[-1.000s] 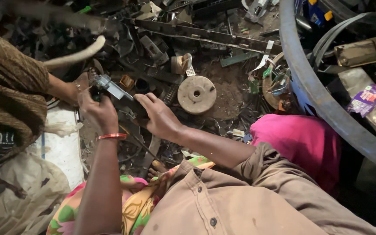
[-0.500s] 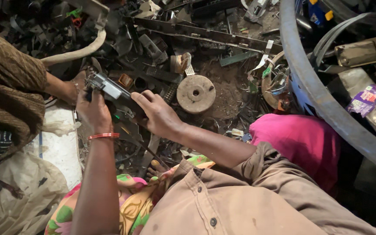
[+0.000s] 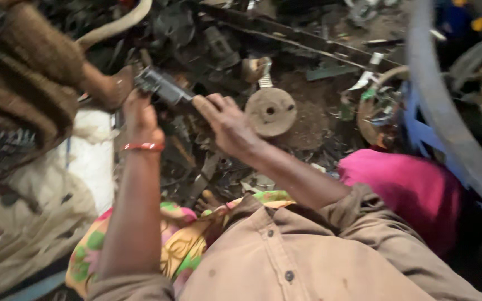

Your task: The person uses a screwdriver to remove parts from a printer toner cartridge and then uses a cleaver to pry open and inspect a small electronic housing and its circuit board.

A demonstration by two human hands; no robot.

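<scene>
Gripping the dark metal part (image 3: pixel 163 85) at both ends, left hand (image 3: pixel 140 114) closed below and right hand (image 3: pixel 224 120) curled on its other end, works best with steady wrists above the scrap pile (image 3: pixel 308 117) (the view has since blurred, the round disc (image 3: pixel 270 111) unmoved).

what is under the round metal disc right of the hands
The round metal disc lies flat on brown dirt ground amid dark scrap. A small metal piece sits at its upper edge. Whatever lies directly beneath the disc is covered.
</scene>
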